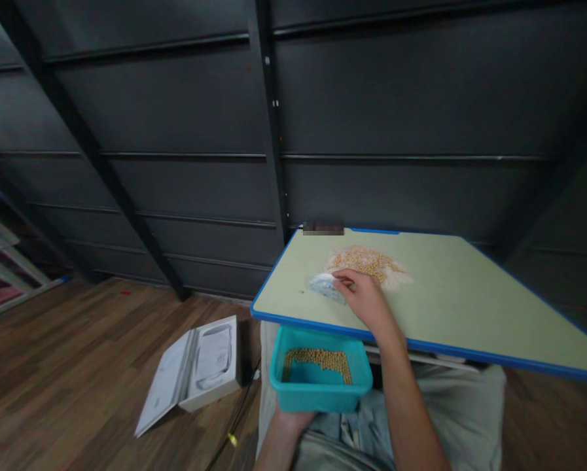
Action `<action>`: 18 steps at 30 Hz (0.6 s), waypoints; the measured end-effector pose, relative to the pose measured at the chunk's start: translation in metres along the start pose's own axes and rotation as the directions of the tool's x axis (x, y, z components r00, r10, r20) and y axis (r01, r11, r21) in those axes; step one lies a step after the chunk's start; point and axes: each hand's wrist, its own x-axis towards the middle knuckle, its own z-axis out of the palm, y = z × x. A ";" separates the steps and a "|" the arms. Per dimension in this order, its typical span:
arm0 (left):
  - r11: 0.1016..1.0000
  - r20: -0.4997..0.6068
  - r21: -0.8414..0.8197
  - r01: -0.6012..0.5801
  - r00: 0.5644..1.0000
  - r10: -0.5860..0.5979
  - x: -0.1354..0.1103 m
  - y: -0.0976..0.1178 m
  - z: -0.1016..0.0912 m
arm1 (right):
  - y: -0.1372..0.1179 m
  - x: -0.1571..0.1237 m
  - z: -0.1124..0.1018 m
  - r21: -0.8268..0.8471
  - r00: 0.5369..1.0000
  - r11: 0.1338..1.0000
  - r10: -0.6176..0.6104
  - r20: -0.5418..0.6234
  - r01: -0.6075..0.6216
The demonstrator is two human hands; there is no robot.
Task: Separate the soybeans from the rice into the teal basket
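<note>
My right hand [364,297] rests on the green table [470,301], fingers closed on a small white-blue cloth or pad [325,285] beside a pile of yellow beans mixed with pale grains [366,263]. My left hand [290,422] holds a teal plastic bin [320,376] from below, just under the table's front edge, on my lap. A layer of yellow beans [317,358] lies in the bin's far half. The left fingers are hidden behind the bin.
The table has a blue rim [421,343]. An open white box [195,369] lies on the wooden floor to the left, with a dark cable [234,418] near it. A dark panelled wall stands behind. Shelving shows at far left.
</note>
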 end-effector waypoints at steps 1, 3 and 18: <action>1.000 0.006 -0.003 -0.014 1.000 0.014 -0.002 0.002 -0.005 | -0.002 0.005 0.004 -0.018 1.000 1.000 -0.007 -0.003 0.007; 0.999 -0.013 0.004 -0.052 0.999 0.052 -0.003 0.006 -0.009 | -0.007 0.012 0.011 -0.031 1.000 0.999 -0.015 0.008 0.015; 0.996 -0.268 0.003 -0.091 0.959 0.089 0.011 0.011 0.025 | -0.019 -0.010 0.018 0.122 0.983 0.990 -0.093 0.158 0.074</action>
